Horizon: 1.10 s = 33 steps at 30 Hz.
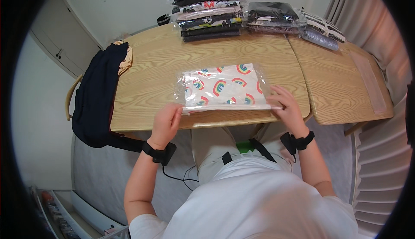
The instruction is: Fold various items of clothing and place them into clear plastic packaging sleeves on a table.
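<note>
A folded white cloth with a rainbow print (219,86) lies inside a clear plastic bag (262,73) near the table's front edge. Closed in a fist-like pinch, my left hand (166,122) grips the bag's near left corner. My right hand (288,108) has its fingers curled over the near right corner, with the plastic between fingers and thumb. The bag's near edge runs nearly straight between both hands. A black strap with a small black device sits on each wrist.
Bagged folded clothes (211,14) rise in a tall stack at the back, beside a lower stack (274,16) and striped bagged garments (324,26). Dark clothing (97,96) drapes over the table's left side. A flat clear plastic sheet (367,81) lies on the right tabletop (333,83).
</note>
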Motion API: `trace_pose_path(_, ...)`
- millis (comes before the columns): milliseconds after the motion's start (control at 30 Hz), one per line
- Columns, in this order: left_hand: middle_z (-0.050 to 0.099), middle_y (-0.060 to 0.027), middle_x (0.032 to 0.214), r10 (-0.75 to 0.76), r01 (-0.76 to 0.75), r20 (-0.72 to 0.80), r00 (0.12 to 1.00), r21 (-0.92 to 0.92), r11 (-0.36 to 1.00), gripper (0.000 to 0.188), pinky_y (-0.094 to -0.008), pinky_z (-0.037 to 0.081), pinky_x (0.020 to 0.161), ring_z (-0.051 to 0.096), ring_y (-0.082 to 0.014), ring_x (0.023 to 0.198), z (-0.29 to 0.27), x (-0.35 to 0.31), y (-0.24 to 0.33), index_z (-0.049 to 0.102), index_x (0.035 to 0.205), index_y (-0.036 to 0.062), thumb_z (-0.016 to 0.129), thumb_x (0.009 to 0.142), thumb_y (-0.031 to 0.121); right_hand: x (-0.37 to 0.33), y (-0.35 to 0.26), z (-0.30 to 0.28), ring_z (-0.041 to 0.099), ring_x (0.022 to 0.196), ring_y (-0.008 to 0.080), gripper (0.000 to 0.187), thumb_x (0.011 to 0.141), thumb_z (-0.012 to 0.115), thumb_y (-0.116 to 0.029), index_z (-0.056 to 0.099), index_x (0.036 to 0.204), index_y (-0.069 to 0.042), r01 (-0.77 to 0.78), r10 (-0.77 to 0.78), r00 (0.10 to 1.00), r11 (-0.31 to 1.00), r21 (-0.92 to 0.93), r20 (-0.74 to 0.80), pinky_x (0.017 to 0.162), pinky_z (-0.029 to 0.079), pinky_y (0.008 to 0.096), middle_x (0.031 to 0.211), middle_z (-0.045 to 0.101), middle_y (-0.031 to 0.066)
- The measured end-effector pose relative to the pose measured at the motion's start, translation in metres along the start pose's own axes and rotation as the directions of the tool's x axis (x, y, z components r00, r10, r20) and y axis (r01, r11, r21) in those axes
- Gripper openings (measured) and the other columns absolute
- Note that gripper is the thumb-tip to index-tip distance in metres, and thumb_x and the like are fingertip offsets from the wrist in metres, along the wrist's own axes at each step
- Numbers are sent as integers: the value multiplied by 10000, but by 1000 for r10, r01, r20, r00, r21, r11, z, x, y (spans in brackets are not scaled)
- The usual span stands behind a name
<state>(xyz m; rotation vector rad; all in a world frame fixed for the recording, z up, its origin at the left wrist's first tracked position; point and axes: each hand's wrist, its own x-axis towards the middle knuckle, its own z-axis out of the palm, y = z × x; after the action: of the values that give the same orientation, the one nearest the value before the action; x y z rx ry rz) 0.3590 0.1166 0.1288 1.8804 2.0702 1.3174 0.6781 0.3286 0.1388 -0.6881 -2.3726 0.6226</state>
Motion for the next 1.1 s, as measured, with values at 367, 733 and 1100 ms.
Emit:
trace_pose_path(367, 492, -8, 576, -81, 74, -91, 993, -84, 994, 175, -222, 334, 448, 434, -52, 476, -87, 82, 62, 577, 857, 2, 476, 943, 116, 62, -64, -72, 527, 744, 50, 234, 949, 524, -227, 624, 940, -15, -229, 230, 971, 812, 536, 66, 703, 432, 215, 823, 610, -19)
trace_pose_path(733, 617, -44, 793, -652, 793, 466, 598, -465, 394, 470, -234, 505, 698, 622, -144, 781, 9, 98, -80, 576, 1030, 24, 540, 896, 474, 80, 70, -14, 523, 584, 74, 143, 919, 544, -220, 558, 891, -81, -743, 622, 626, 293, 602, 470, 552, 473, 207, 724, 545, -25)
trace_pose_path(1100, 602, 23, 814, -686, 843, 493, 536, -348, 410, 284, -184, 478, 653, 567, -63, 694, 24, 95, -77, 613, 930, 83, 614, 879, 363, 86, 55, -11, 522, 614, 28, 169, 905, 585, -244, 633, 867, -87, -817, 703, 562, 387, 428, 437, 543, 437, 186, 722, 595, -41)
